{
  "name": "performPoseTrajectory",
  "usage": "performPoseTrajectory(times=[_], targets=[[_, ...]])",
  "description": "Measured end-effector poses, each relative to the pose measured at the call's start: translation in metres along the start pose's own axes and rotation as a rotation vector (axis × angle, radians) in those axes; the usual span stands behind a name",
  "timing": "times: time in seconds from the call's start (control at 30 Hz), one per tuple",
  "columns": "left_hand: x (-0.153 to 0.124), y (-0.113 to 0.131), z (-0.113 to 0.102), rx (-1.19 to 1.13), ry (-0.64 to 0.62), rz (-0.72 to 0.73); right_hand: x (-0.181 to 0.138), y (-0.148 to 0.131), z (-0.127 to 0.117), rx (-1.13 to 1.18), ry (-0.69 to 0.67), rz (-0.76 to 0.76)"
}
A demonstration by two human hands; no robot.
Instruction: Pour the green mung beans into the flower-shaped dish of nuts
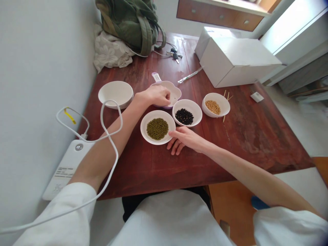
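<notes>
Working with the left forearm [102, 160] behind a looping cable [117, 156] that is running to a power bank [64, 167], well left of the left hand [159, 95]; risking a snag when lifting the arm into the loop. Having a white bowl [115, 92] left of the left hand, beside the wrist; risking a knock from a wide forearm sweep. Hovering the left hand, with fingers curled, over a purple-rimmed dish [176, 92]; hiding the fingertips, so not telling whether pinching anything. Having a bowl [144, 127] of green beans [157, 128] on the counter [256, 126], just left of the right hand [184, 136]; risking a spill from pressing down too hard on one side. Resting the right thumb at that rim, with fingers loosely spread lower down; not telling whether gripping the wall. Having black beans [184, 117] in a second bowl [196, 111], just beyond the right knuckles; risking a bump from raising the wrist. Having yellow beans [212, 107] in a third bowl [224, 107], farther right of the right hand, near wooden sticks [228, 96]; risking little there.
</notes>
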State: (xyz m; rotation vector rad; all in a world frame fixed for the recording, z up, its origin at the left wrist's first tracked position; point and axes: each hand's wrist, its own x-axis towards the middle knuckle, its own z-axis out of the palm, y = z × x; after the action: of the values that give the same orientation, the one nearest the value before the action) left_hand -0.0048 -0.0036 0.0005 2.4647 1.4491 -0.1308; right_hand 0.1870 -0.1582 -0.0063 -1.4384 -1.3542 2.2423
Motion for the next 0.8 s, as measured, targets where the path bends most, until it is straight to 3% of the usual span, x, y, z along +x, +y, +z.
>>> performPoseTrajectory(times=[0.43, 0.8], targets=[[-0.007, 0.007, 0.003, 0.002, 0.027, -0.047, -0.038, -0.007, -0.007, -0.016, -0.111, -0.031], [-0.044, 0.003, 0.014, -0.070, 0.017, -0.076, -0.056, -0.034, -0.026, 0.056, 0.161, -0.163]])
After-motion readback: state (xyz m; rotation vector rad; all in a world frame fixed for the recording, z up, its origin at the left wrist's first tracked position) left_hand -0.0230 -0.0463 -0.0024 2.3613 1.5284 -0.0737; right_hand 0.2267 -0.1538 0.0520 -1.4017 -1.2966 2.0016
